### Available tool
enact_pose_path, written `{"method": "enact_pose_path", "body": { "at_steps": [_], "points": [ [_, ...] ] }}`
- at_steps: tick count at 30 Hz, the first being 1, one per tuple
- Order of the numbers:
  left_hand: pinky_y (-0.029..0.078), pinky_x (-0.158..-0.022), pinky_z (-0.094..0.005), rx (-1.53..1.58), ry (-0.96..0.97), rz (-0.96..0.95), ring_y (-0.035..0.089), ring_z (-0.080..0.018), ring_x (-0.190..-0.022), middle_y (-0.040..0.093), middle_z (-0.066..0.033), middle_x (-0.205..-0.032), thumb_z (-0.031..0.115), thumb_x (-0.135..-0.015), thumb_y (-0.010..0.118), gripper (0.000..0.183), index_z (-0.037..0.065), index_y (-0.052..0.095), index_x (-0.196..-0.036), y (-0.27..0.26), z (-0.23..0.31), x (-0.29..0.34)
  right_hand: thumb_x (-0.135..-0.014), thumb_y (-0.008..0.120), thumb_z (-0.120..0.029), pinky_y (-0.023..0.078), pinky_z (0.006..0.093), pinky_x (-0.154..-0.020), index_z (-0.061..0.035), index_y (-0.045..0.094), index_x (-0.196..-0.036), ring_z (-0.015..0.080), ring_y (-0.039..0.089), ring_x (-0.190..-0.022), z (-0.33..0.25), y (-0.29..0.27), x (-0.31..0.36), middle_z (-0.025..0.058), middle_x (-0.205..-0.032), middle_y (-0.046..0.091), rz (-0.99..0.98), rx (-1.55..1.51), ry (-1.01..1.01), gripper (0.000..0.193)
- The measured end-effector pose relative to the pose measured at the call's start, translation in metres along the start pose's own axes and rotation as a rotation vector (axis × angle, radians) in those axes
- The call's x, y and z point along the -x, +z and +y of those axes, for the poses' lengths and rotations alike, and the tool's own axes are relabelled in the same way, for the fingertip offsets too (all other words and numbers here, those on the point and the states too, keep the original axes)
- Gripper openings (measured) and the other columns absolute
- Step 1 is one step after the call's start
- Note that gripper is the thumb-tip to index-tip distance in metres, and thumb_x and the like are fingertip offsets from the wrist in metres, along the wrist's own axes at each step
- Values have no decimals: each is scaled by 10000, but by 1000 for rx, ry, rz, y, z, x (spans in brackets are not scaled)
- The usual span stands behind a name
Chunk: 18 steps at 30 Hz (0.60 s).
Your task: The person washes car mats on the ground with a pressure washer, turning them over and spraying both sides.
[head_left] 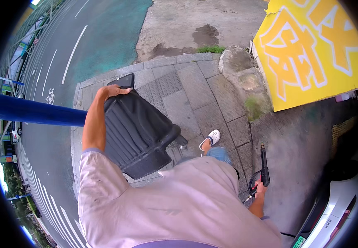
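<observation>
My left hand is closed round the top edge of a black moulded car floor mat. The ridged mat hangs tilted in front of my left side, its raised lip toward me. Low on my right, my right hand grips a black pressure washer gun by its handle. The gun's brass-coloured tip points away from me. Whether a finger presses the trigger cannot be made out, and no spray shows.
Grey paving slabs lie underfoot, with wet patches near my white clog. A blue pole crosses at left beside the road. A yellow painted wall stands at right, and a silver car sits close at lower right.
</observation>
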<state>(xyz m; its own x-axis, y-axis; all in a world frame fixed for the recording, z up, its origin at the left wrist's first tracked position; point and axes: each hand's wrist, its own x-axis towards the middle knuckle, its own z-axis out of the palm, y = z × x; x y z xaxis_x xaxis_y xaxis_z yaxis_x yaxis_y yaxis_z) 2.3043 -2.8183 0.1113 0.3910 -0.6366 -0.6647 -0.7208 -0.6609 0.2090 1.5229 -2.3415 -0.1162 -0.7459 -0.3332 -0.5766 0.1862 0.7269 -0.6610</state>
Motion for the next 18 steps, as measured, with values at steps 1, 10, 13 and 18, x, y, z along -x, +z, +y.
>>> {"method": "enact_pose_path", "body": {
  "at_steps": [1,10,13,18],
  "points": [
    [423,-1105,-482,43,90,-229,534,-368,-1343,619,-218,-1373,618,-632,911,1028,-42,609,-1359,-19,23,-5,-643,643,8,469,348,-661,-61,670,-907,183,581,-724,-22,8,-20,11,-823,611,-34,25,40,274],
    [526,-870,-445,-489,485,115,697,-363,-1043,757,-181,-1023,417,-728,873,546,9,751,-1070,-21,143,-83,-738,670,-8,471,322,-725,-91,680,-992,156,591,-796,-118,33,-62,-13,-891,625,-9,-48,-44,266],
    [538,-827,-471,-682,597,295,693,-386,-1004,746,-186,-996,368,-773,835,454,31,748,-1063,-18,172,-89,-738,669,1,477,323,-717,-91,683,-990,155,595,-796,-126,43,-57,-9,-891,627,-9,-8,-39,268],
    [573,-778,-434,-1011,734,513,707,-306,-962,688,-113,-1071,242,-941,662,429,155,631,-1360,-22,208,-106,-717,694,-11,490,333,-665,-81,695,-980,164,605,-742,-109,77,-47,4,-852,638,35,85,-18,271]
  ]
}}
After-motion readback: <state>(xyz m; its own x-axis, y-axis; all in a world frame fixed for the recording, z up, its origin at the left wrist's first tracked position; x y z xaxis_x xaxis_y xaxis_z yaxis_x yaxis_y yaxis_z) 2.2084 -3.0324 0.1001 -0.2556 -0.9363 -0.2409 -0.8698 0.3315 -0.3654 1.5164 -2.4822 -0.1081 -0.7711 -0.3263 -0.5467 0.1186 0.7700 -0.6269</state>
